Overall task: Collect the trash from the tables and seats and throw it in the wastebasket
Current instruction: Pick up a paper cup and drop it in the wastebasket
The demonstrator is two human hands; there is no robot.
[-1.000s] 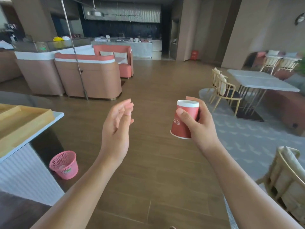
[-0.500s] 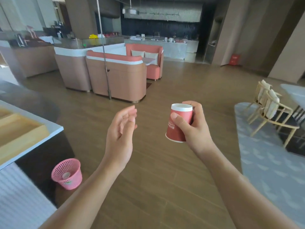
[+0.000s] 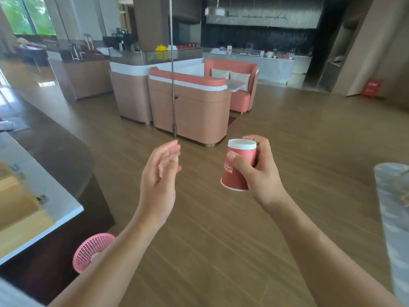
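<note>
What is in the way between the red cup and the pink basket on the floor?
Only bare wooden floor lies between them. The right hand holds the red cup; the pink basket sits beside the counter. The left forearm hides the basket's right edge in this view.

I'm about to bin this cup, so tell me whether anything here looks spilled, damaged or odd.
Only the red paper cup: the right hand holds it upside down, wide mouth facing the floor. No spill shows beneath it, and it looks undented. The pink wastebasket stands upright, partly hidden by the left forearm.
</note>
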